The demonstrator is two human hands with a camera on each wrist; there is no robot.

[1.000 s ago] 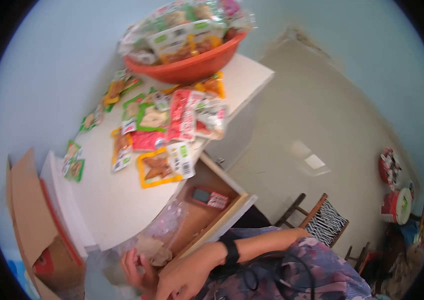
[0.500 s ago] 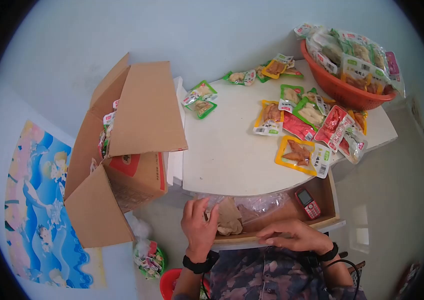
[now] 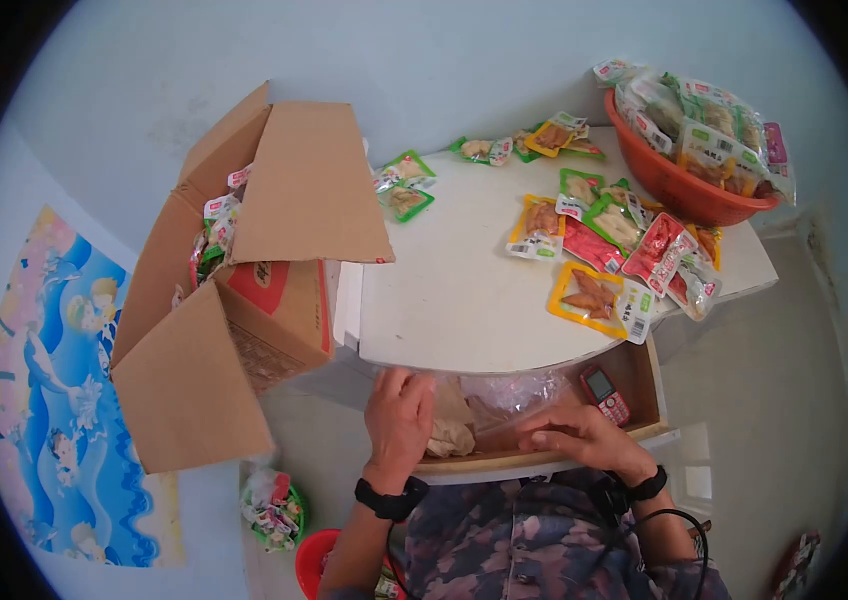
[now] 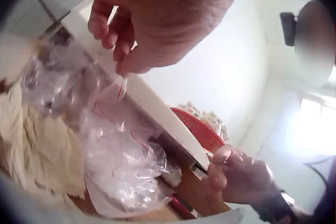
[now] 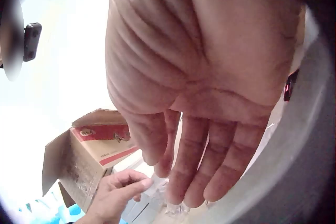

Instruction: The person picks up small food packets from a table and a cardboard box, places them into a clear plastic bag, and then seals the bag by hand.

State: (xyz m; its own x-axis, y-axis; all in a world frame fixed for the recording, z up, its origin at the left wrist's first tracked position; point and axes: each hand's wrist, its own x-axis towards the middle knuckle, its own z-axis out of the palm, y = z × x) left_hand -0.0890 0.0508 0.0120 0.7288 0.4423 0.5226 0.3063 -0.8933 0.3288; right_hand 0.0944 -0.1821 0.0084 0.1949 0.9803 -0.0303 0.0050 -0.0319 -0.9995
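Note:
My left hand (image 3: 399, 425) is over the left end of the open drawer (image 3: 644, 438), at the table's front edge. In the left wrist view, its thumb and fingers pinch the corner of a clear plastic bag (image 4: 123, 169) with a red seal line. Beside that bag lies crumpled brown paper (image 3: 452, 425). My right hand (image 3: 594, 440) hovers over the drawer's front edge with relaxed, slightly bent fingers, holding nothing. A red mobile phone (image 3: 606, 396) lies behind it in the drawer's right end.
Snack packets (image 3: 594, 295) lie on the white table (image 3: 444, 300), with an orange basket (image 3: 689, 195) full of packets at the back right. An open cardboard box (image 3: 314, 190) stands left. On the floor are a green basket (image 3: 299, 515) and a red basin (image 3: 312, 555).
The head view swung from the table's right side to face the table and box. Lately my left thumb and fingers closed together over the drawer; my right hand stayed nearly in place.

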